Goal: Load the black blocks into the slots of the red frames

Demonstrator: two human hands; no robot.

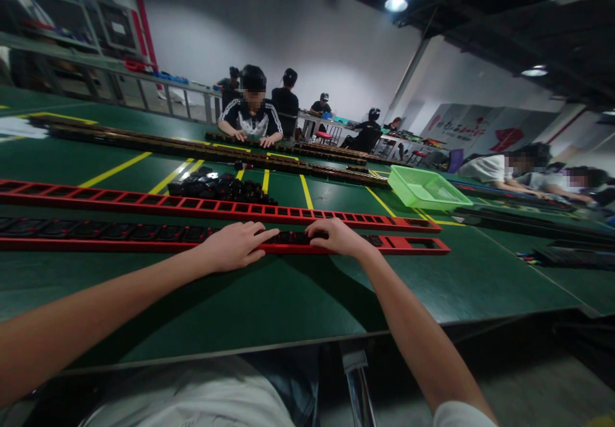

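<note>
A long red rail point(413, 245) with a row of square slots lies across the table before me, many of its slots filled with black plastic inserts point(129, 231). My left hand point(235, 246) rests on this rail, fingers stretched out, the index finger pointing along the inserts. To its right, my right hand point(336, 236) bends its thumb and fingers down onto the row. What its fingertips pinch there, if anything, is too small and dark to name. Just behind lies a second red rail point(230, 207), its slots showing through. A pile of loose black plastic parts point(211, 187) sits beyond that rail.
A light green plastic basket point(425, 187) stands back right. Long dark rails point(192, 148) cross the far side of the green table point(288, 299), where a person point(252, 110) works opposite. Bundled dark strips point(571, 255) lie at right. The table's front edge runs close below my arms.
</note>
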